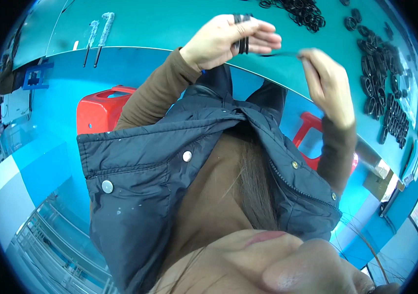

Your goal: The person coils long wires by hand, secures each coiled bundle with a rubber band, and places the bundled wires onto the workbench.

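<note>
My left hand (233,39) is above the near edge of the green table (170,24), with several black bands (242,46) looped around its fingers. Its fingers point right, fairly straight, and the thumb lies over the bands. To the right, my right hand (329,81) is closed in a pinch on a thin dark strand (280,54). That strand runs across the gap toward my left hand's fingers. It is smeared, so I cannot tell whether it is one of the looped bands.
A loose heap of black bands (307,14) lies at the far edge. Many black coiled bundles (375,73) cover the table's right end. Two whitish-headed tools with dark handles (102,34) lie at the left. Red stools (96,110) stand below the table.
</note>
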Available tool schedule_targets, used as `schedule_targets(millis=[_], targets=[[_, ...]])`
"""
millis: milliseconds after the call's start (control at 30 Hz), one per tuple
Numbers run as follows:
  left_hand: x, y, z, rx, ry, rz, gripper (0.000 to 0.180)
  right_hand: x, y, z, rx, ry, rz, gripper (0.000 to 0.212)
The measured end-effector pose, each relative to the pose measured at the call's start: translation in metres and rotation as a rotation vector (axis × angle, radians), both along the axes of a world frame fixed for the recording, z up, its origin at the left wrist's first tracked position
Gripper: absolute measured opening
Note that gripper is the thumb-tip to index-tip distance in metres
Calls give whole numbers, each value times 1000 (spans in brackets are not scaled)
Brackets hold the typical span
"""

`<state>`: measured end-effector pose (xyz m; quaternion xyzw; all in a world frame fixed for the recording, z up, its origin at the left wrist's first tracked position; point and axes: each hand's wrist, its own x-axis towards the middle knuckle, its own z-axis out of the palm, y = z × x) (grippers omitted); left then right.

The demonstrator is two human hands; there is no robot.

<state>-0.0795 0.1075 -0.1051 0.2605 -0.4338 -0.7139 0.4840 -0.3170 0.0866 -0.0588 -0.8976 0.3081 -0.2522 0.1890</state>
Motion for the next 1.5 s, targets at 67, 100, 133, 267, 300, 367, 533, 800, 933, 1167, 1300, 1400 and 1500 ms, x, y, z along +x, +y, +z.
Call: schedule_targets(millis=[67, 100, 133, 267, 300, 367, 533, 800, 933, 1167, 1300, 1400, 1500], targets=[[10, -5, -1, 13, 134, 49, 44, -19, 24, 12, 206, 172, 36, 9], [10, -6, 1, 12, 133, 46, 44, -29, 33, 10, 304, 257, 47, 13], [8, -6, 4, 40, 230, 0, 43, -36, 39, 2, 403, 340, 58, 17], [-12, 0, 6, 128, 329, -174, 47, -38, 34, -18, 191, 157, -10, 44], [-19, 3, 10, 149, 318, -193, 48, -28, 25, -19, 214, -47, -57, 52], [-30, 6, 13, 138, 311, -240, 48, -9, 8, -31, 473, -316, 1, 56], [-33, 2, 18, 119, 376, -242, 48, 13, -5, -43, 1038, -558, 240, 54], [-35, -6, 2, 484, 732, -102, 43, 39, 19, -59, 1004, -658, 24, 28], [-36, -4, -3, 114, 467, -49, 44, 37, 19, -61, 1043, -548, -16, 20], [-26, 0, 7, 115, 438, -83, 43, 35, 15, -63, 927, -618, 87, 27], [-24, -5, -1, 75, 471, -63, 43, 29, 17, -70, 941, -659, -23, 22], [-24, -4, 2, 75, 389, -54, 50, 31, 25, -74, 795, -535, -78, 21], [-25, -4, -4, 23, 350, -40, 51, 31, 30, -67, 745, -428, -111, 19]])
